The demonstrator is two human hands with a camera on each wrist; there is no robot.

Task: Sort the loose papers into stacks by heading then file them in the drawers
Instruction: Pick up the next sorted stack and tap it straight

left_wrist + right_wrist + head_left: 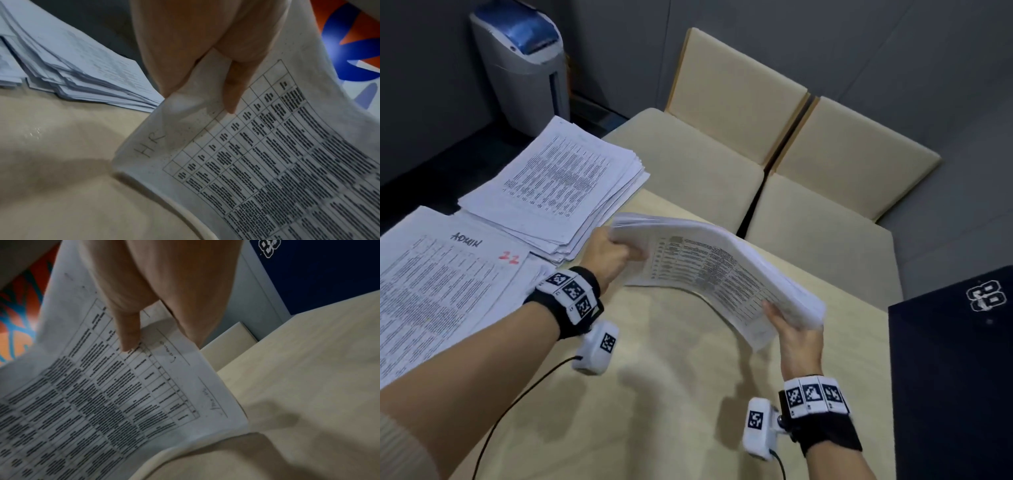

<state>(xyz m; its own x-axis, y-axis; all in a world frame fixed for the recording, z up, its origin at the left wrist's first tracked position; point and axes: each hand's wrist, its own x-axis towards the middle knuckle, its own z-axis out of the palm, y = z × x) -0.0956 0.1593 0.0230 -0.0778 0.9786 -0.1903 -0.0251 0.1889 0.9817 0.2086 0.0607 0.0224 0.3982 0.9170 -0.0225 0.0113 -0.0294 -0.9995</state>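
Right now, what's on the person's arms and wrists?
Both forearms are bare. Each wrist wears a black strap carrying white blocks printed with black square markers: left band, right band. A white camera pod with its own marker hangs under each wrist, trailing a thin black cable.

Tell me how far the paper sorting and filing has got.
Done: two stacks lie on the table, one headed ADMIN and another behind it. In hand: a thick bundle marked HR, lifted off the table and bowed between the left hand and right hand, each gripping one end. Left: filing. No drawer shows in these views, so nothing appears filed yet.
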